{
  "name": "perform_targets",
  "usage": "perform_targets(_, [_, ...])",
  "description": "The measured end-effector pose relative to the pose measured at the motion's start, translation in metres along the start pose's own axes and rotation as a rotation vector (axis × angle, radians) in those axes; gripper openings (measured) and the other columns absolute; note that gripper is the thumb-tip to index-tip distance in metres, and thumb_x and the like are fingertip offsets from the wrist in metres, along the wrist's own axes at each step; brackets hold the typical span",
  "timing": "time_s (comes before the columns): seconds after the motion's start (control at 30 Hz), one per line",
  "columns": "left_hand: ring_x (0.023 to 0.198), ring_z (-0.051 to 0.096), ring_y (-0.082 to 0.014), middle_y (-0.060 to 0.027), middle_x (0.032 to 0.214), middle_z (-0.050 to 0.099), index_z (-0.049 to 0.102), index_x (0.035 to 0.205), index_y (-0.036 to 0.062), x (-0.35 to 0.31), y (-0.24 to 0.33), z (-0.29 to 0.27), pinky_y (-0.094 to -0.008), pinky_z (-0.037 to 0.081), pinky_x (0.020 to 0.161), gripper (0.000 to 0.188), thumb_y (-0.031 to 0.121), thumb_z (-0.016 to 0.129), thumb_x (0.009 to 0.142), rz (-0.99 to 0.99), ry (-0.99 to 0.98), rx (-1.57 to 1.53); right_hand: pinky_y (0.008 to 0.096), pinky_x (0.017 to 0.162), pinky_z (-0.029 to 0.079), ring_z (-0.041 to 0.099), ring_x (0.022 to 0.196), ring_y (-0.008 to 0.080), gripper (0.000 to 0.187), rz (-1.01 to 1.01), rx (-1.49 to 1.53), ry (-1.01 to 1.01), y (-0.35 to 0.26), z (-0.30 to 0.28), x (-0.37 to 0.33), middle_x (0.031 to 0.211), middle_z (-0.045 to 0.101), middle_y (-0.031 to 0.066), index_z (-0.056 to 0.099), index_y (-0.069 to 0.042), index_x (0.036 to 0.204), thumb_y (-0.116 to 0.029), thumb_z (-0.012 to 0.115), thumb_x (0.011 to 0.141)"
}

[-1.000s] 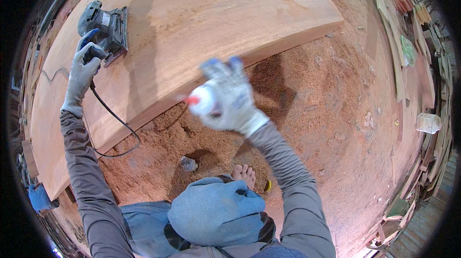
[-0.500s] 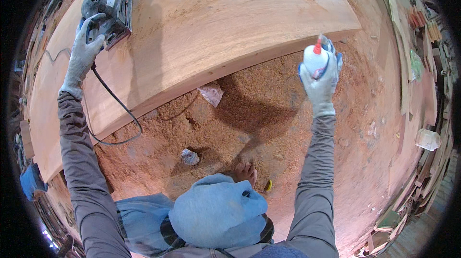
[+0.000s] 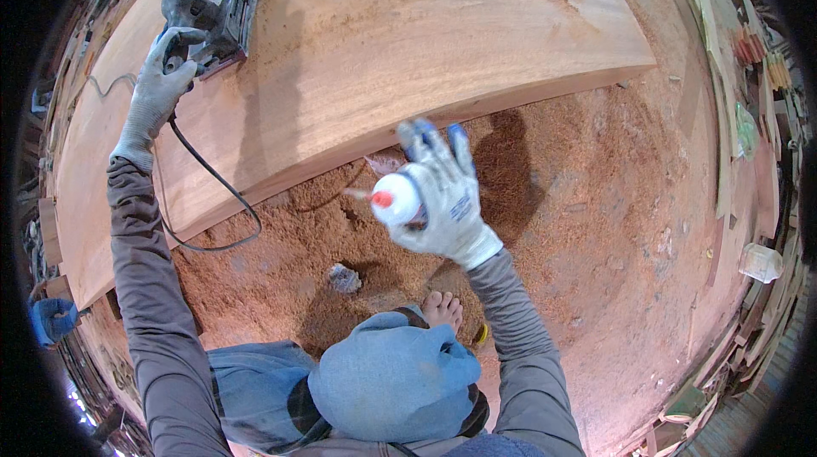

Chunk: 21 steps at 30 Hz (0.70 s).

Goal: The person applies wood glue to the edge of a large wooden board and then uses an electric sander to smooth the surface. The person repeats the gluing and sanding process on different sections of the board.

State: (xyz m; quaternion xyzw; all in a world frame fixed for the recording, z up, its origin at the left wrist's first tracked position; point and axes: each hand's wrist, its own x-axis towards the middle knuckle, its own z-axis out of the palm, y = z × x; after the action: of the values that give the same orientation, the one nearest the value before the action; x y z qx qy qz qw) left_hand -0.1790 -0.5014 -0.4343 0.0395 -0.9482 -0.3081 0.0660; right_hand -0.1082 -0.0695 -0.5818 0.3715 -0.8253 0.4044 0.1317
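**Above the sawdust, a bottle in the right hand; up on the slab, a sander in the left hand**

The bottle is white with a red cap, and its thin, pale nozzle points left. It hangs in the air just on the near side of the slab's front edge. The right hand wears a white glove with blue fingertips; it holds the bottle on its thumb side, while the other fingers stretch out, spread apart and slightly blurred.

The left hand, also gloved, is curled around the near end of the sander. The tool is dark grey, with a flat plate along its right side, and sits over the left part of the slab; whether the whole plate touches the wood cannot be told. A black cord runs down from beside the left wrist and bends in a loop past the slab's front edge.

The slab is broad, pale and thick, with patches of brown dust on top. A crumpled plastic scrap lies near its front edge, behind the bottle. Nearer the person, a greyish lump lies on the sawdust, left of a bare foot. Just right of the foot is a small yellow thing. Well off to the right, a clear plastic container stands near long boards.
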Motion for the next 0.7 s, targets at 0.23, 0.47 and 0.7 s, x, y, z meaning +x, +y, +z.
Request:
perform_targets(0.23, [0.075,0.051,-0.0036,0.0054,0.091,0.059,0.064,0.130,0.0140,0.003,-0.005,-0.006,-0.0221,0.043,0.064,0.037,0.008,0.064,0.094,-0.023,0.008,0.038,0.0649,0.127,0.017,0.030,0.155,0.0523,0.063,0.085,-0.184,0.128,0.017,-0.010,-0.015,0.163,0.038,0.0342,0.057,-0.001,0.121,-0.042,0.078,0.078])
perform_targets(0.47, [0.072,0.055,-0.0043,0.0034,0.091,0.060,0.064,0.130,0.0142,0.020,-0.040,-0.025,-0.0211,0.042,0.061,0.036,0.005,0.061,0.095,-0.071,-0.069,0.018,0.0679,0.126,0.013,0.022,0.158,0.0526,0.058,0.106,-0.256,0.179,0.036,0.005,-0.008,0.167,0.031,0.0326,0.058,-0.002,0.118,-0.042,0.074,0.080])
perform_targets(0.7, [0.071,0.049,-0.0040,0.0057,0.081,0.051,0.066,0.121,0.0135,0.014,-0.016,-0.016,-0.0215,0.042,0.061,0.033,0.005,0.064,0.090,-0.100,-0.046,-0.066,0.0686,0.125,0.019,0.037,0.152,0.0487,0.055,0.043,-0.061,0.000,-0.007,0.043,-0.015,0.164,0.038,0.0309,0.061,-0.002,0.105,-0.040,0.080,0.069])
